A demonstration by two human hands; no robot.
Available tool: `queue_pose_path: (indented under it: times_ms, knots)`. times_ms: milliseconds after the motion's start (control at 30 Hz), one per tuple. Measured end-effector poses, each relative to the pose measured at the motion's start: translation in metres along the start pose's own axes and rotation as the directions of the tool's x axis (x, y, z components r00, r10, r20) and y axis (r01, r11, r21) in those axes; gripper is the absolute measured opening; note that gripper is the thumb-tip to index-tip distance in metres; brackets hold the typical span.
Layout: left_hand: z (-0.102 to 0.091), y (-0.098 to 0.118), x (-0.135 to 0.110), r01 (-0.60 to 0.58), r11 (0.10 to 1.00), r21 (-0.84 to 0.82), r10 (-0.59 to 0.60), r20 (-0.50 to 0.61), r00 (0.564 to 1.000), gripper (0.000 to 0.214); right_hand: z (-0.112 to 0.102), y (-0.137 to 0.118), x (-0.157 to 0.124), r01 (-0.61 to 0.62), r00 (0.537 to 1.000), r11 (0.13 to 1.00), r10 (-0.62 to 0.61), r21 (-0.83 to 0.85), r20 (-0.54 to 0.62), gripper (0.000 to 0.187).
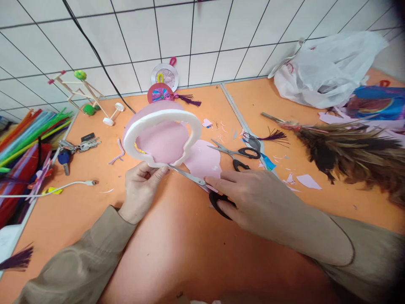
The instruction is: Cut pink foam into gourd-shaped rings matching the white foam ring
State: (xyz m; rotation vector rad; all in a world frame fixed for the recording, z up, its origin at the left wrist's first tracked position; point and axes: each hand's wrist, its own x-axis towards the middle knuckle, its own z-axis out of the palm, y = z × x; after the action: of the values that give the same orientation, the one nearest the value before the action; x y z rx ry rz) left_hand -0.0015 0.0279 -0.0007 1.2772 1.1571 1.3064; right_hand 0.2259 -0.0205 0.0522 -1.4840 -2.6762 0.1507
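Pinching the ring (164, 115) by its lower edge between thumb and fingers of the left hand (141, 192), above the table (190, 245), and gripping scissors (199, 181) by the handles in the right hand (253, 198), with blade tips at that edge.

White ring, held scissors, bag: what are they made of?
White ring: likely foam, matte; thick, soft-looking edge.
Held scissors: blades look like steel, grey with a sheen; smooth black handles, probably plastic.
Bag: thin plastic film, it seems; translucent, crinkled, slightly glossy.
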Motion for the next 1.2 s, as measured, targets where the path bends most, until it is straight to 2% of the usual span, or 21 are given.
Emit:
queue_pose_path:
  times_ms: [133,267,400,567,767,1200]
  knots:
    - [0.002,0.001,0.002,0.048,0.996,-0.07,-0.048,0.002,0.999,0.005,-0.007,0.002,0.003,-0.032,0.994,0.987,0.015,0.155,0.11,0.013]
    - [0.004,0.001,0.004,0.117,0.981,-0.154,-0.118,-0.003,0.993,0.009,-0.011,0.002,0.008,-0.084,0.976,0.906,-0.009,0.415,0.217,0.004]
    - [0.004,-0.001,0.005,0.151,0.965,-0.213,-0.155,-0.002,0.988,0.01,-0.006,0.003,0.013,-0.142,0.969,0.836,0.008,0.531,0.247,0.029]
    - [0.004,-0.002,0.005,0.16,0.961,-0.225,-0.162,0.008,0.987,0.012,0.003,0.005,0.016,-0.153,0.963,0.696,-0.054,0.701,0.264,0.028]
    - [0.003,-0.002,0.006,0.155,0.95,-0.27,-0.157,0.016,0.988,0.019,0.007,0.003,0.016,-0.198,0.956,0.591,-0.061,0.782,0.288,0.031]
    - [0.003,-0.005,0.005,0.241,0.927,-0.287,-0.236,0.055,0.97,0.022,0.011,0.003,0.018,-0.223,0.955,0.623,-0.016,0.75,0.297,0.032]
